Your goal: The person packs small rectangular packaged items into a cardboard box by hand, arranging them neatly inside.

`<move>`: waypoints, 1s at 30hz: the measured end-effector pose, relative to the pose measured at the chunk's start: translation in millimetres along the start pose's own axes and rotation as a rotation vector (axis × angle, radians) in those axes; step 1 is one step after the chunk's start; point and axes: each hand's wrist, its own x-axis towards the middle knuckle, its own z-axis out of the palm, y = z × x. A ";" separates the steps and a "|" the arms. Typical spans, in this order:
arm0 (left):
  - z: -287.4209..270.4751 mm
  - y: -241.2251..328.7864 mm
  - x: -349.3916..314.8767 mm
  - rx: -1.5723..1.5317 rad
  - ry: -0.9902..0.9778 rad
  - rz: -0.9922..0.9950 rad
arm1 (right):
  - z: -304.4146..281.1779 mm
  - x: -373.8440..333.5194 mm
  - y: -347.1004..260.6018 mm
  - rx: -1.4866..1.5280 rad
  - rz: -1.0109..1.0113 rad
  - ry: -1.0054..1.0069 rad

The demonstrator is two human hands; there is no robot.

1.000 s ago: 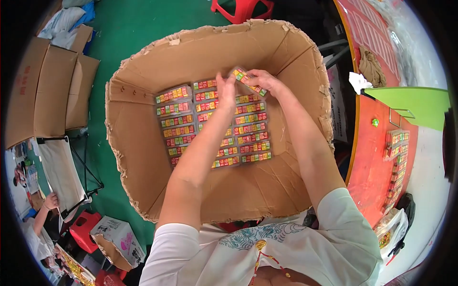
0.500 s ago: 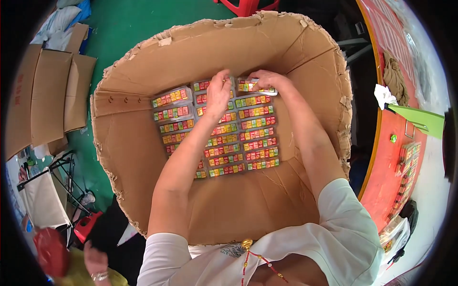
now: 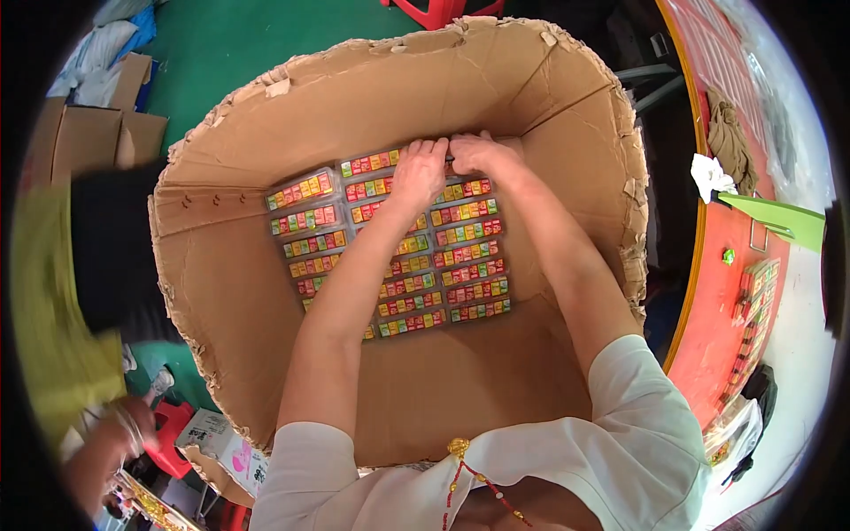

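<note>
Rows of clear plastic packs (image 3: 469, 233), each filled with small red, yellow and green boxes, lie on the bottom of a large cardboard carton (image 3: 425, 389). My left hand (image 3: 421, 173) rests over the far middle packs, its fingers stretched forward and fairly flat. Close beside it on the right, my right hand (image 3: 482, 154) has bent fingers around the end pack of the far row. That pack is mostly hidden under both hands, and the right fingertips do not show. My left forearm covers part of the middle and left rows.
The carton's rim is torn and ragged. On the right is a red table (image 3: 699, 327) with a green panel (image 3: 779, 221), a brown cloth (image 3: 730, 142) and more small packs. A person in yellow and black (image 3: 115, 257) stands at the left. Behind lie cardboard boxes (image 3: 88, 142) and a red stool (image 3: 434, 11).
My left hand has moved right and flattened onto the far row; my right hand has shifted slightly left, closer to it. The pack there is now covered. At left, the other person has come forward.
</note>
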 end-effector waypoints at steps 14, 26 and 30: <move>7.3 9.1 10.6 0.178 -0.249 -0.054 | 17.1 2.4 61.1 0.630 -0.198 0.456; 13.8 25.6 5.2 0.204 -0.369 -0.057 | 77.3 8.4 70.6 0.636 -0.026 0.760; 24.5 22.0 -5.4 0.195 -0.182 -0.012 | 87.1 5.5 48.2 0.666 0.077 1.031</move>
